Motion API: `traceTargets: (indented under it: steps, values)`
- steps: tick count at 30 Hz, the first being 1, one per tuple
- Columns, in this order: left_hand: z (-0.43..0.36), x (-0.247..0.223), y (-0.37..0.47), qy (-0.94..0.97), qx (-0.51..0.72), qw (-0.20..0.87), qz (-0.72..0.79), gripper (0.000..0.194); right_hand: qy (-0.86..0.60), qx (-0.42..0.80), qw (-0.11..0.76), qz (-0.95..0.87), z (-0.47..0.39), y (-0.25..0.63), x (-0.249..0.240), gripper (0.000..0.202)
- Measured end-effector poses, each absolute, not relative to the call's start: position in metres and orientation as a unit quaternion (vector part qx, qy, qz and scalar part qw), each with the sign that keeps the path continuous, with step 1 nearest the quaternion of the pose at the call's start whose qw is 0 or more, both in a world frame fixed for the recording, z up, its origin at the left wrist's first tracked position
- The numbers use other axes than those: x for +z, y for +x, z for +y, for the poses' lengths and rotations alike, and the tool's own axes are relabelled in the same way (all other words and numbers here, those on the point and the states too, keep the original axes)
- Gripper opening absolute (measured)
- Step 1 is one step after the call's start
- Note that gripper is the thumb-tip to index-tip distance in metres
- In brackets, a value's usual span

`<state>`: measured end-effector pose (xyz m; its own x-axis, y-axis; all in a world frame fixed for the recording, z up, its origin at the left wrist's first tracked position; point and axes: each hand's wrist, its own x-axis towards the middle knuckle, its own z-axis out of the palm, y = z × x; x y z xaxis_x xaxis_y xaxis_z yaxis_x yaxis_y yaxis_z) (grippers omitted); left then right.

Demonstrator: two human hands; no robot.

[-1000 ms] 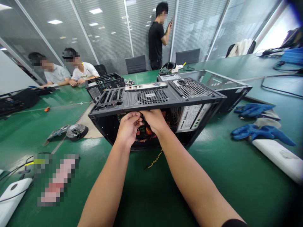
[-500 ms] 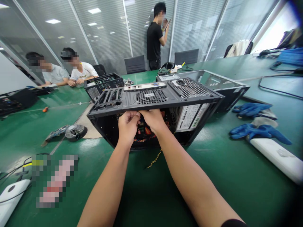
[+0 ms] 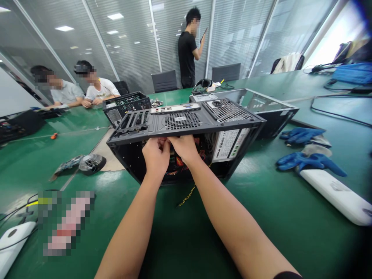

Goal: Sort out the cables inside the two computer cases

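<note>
A black computer case (image 3: 157, 130) stands on the green table (image 3: 174, 240), its vented rear panel facing up and its open side toward me. Both hands reach in under the panel's near edge. My left hand (image 3: 157, 151) has its fingers curled in a pinch; what they hold, if anything, is hidden. Beside it, my right hand (image 3: 186, 147) has its fingertips hidden inside the case. A labelled power supply (image 3: 229, 145) sits at the right end. Coloured wires (image 3: 177, 168) lie inside, and a yellow-black twisted cable (image 3: 187, 195) hangs out onto the table.
Blue gloves (image 3: 314, 161) and a white device (image 3: 334, 195) lie right. Another case (image 3: 273, 116) stands behind, a smaller black one (image 3: 128, 101) back left. A grey cap-like object (image 3: 92, 164) lies left. Two people sit back left; a person (image 3: 187, 54) stands behind the table.
The view has shifted slightly. My left hand has turned a little, its fingers reaching further under the panel edge. The standing person has lowered the hand-held object from the head.
</note>
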<state>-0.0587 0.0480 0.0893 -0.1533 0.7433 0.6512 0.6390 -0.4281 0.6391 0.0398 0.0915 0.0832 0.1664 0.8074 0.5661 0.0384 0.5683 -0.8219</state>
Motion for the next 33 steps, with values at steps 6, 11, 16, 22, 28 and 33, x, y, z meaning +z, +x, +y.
traceTargets:
  steps: [6, 11, 16, 22, 28, 33]
  values:
    - [0.052, 0.09, -0.06, 0.672, 0.53, -0.025, 0.516, 0.012, -0.343, 0.325, 0.668, -0.574, 0.091, 0.04, 0.088, 0.028]
    - [0.06, 0.094, -0.06, 0.616, 0.571, 0.247, 0.483, 0.013, -0.322, 0.363, 0.677, -0.554, 0.088, 0.039, 0.094, 0.024]
    - [0.069, 0.091, -0.066, 0.558, 0.583, 0.43, 0.405, 0.015, -0.358, 0.387, 0.651, -0.547, 0.087, 0.037, 0.093, 0.015]
    - [0.063, 0.094, -0.071, 0.686, 0.481, 0.07, 0.542, 0.018, -0.434, 0.254, 0.626, -0.596, 0.088, 0.038, 0.089, 0.013]
    - [0.045, 0.103, -0.075, 0.725, 0.345, -0.067, 0.592, 0.019, -0.465, 0.233, 0.543, -0.659, 0.049, 0.055, 0.084, 0.015]
    - [0.0, 0.093, -0.082, 0.752, 0.256, -0.116, 0.597, 0.021, -0.468, 0.179, 0.393, -0.771, -0.004, 0.101, 0.062, 0.013]
